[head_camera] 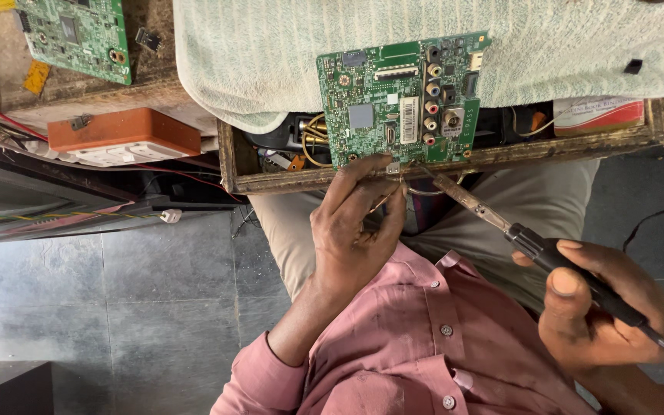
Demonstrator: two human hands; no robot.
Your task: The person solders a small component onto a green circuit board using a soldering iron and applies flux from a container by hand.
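A green circuit board (370, 84) with a row of coloured sockets lies on a pale towel (270, 54), its near edge overhanging a wooden drawer (270, 183). My left hand (355, 230) pinches a thin solder wire (387, 198) at the board's near edge, fingertips touching a small metal part there. My right hand (601, 307) grips the black handle of a soldering iron (501, 223). The iron's metal tip points at the same edge, just right of my left fingers.
A second green circuit board (78, 34) lies at the top left. An orange and white socket box (124, 137) with red wires sits on a bench beside it. The drawer holds cables and a red box (597, 115). Grey floor tiles (155, 307) lie below.
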